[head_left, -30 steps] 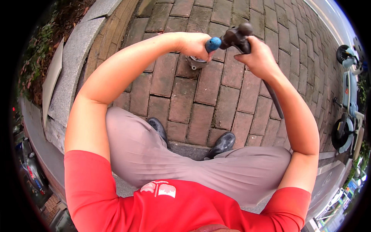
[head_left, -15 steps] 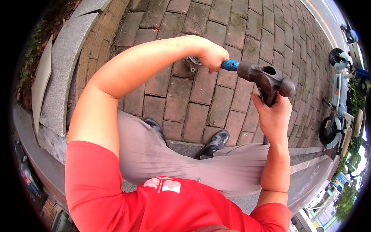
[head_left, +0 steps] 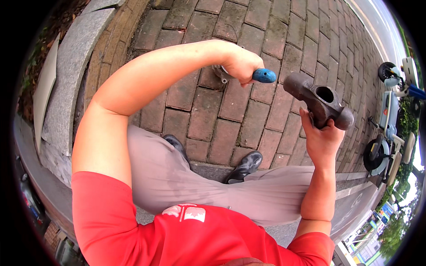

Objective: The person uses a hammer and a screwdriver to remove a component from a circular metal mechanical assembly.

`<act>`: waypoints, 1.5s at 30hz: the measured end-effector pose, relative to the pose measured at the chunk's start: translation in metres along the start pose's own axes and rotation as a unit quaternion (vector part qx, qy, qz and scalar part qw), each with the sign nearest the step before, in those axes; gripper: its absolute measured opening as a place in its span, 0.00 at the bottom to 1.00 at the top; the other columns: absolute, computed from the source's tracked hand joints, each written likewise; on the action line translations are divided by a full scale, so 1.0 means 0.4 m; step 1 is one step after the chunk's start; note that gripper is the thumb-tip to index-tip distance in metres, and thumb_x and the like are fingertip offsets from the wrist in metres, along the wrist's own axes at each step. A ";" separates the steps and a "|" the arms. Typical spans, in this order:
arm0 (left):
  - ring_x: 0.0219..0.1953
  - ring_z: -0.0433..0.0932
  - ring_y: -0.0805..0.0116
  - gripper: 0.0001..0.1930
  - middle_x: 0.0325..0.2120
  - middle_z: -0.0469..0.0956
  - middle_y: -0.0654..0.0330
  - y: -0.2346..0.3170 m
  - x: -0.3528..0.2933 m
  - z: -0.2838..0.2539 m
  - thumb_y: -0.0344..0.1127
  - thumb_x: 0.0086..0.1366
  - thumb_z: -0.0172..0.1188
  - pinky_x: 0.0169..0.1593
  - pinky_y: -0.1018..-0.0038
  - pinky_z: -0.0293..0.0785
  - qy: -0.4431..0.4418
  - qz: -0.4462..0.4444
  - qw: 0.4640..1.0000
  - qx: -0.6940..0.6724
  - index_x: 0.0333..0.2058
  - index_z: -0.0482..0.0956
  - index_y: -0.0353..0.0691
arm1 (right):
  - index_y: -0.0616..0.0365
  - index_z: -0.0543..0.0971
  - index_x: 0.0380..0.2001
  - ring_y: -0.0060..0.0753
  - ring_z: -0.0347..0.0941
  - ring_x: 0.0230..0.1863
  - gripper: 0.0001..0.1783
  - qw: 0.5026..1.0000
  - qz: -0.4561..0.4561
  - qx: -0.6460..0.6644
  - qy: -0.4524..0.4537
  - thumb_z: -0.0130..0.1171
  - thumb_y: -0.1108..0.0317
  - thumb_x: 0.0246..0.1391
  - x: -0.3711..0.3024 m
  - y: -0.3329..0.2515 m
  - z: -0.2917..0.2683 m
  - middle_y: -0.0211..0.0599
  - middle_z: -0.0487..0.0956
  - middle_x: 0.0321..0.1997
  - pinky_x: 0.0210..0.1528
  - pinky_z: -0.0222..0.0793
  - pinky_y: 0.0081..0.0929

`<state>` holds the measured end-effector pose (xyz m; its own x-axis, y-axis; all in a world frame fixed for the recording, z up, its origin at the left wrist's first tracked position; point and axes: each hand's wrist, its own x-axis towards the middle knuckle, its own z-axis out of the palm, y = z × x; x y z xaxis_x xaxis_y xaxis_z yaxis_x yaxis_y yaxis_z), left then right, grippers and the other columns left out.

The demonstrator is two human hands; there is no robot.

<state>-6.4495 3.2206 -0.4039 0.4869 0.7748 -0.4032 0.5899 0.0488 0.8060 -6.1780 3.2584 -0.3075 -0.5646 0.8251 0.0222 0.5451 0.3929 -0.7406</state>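
Outdoors, a brick pavement [head_left: 242,111] spreads across most of the view, its reddish-brown blocks laid in staggered rows with dark, greenish joints. A grey road [head_left: 377,22] runs past at upper right, and a granite kerb [head_left: 88,57] curves along the left, with one loose pale panel [head_left: 47,93] leaning outside it. Parked scooters [head_left: 388,113] overlap at the right edge, too crowded to count surely.

The person sits with knees apart, in one red T-shirt [head_left: 106,208] and one pair of grey trousers [head_left: 168,177]; two black boots [head_left: 248,166] stand on the ground between the knees.

Two hands are raised above the bricks. The right hand [head_left: 324,139] grips one ball-peen hammer [head_left: 317,105] close under its dark steel head, whose single eye hole faces up. The left hand [head_left: 242,66] is closed round one blue-handled tool [head_left: 265,76], only the rounded handle end showing, near the hammer's face yet apart from it. Below that hand, one small grey metal part [head_left: 222,74] sits on the bricks, partly hidden.
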 end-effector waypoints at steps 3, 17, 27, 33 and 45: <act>0.31 0.80 0.62 0.06 0.25 0.82 0.57 0.011 0.009 -0.008 0.24 0.48 0.60 0.37 0.65 0.74 -0.007 -0.016 1.000 0.013 0.28 0.80 0.37 | 0.61 0.77 0.43 0.23 0.76 0.37 0.21 1.000 0.001 -0.016 0.001 0.72 0.74 0.45 0.001 0.006 0.002 0.34 0.80 0.36 0.42 0.72 0.23; 0.39 0.80 0.55 0.14 0.32 0.82 0.51 0.013 -0.009 0.028 0.35 0.54 0.66 0.44 0.61 0.73 0.127 0.043 0.991 0.007 0.38 0.78 0.37 | 0.59 0.79 0.41 0.49 0.81 0.32 0.18 0.989 -0.035 -0.137 -0.043 0.72 0.70 0.45 0.016 -0.027 0.032 0.47 0.81 0.30 0.35 0.74 0.34; 0.30 0.73 0.71 0.14 0.24 0.77 0.62 0.033 -0.033 0.048 0.28 0.47 0.60 0.37 0.69 0.71 0.184 0.044 0.971 -0.145 0.36 0.78 0.37 | 0.65 0.80 0.36 0.19 0.71 0.26 0.15 0.991 -0.063 -0.115 -0.024 0.72 0.70 0.47 0.036 -0.044 0.043 0.30 0.80 0.26 0.33 0.69 0.22; 0.24 0.69 0.70 0.06 0.19 0.72 0.62 0.013 -0.015 0.059 0.26 0.44 0.58 0.31 0.69 0.67 0.173 0.112 0.973 -0.107 0.25 0.73 0.36 | 0.62 0.81 0.36 0.10 0.66 0.28 0.13 0.997 -0.009 0.008 0.070 0.73 0.74 0.47 0.015 -0.074 -0.017 0.19 0.75 0.28 0.29 0.61 0.13; 0.21 0.68 0.70 0.06 0.15 0.70 0.62 0.047 -0.010 0.045 0.25 0.43 0.56 0.26 0.68 0.65 0.146 0.071 0.981 -0.106 0.23 0.71 0.36 | 0.65 0.81 0.40 0.11 0.65 0.24 0.13 0.998 -0.013 -0.043 0.051 0.70 0.76 0.50 -0.006 -0.077 -0.034 0.19 0.75 0.25 0.28 0.61 0.14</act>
<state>-6.4286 3.2073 -0.3949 0.3307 0.9293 -0.1646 0.3679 0.0337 0.9293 -6.1850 3.2499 -0.2757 -0.5158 0.8495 0.1110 0.5850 0.4439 -0.6787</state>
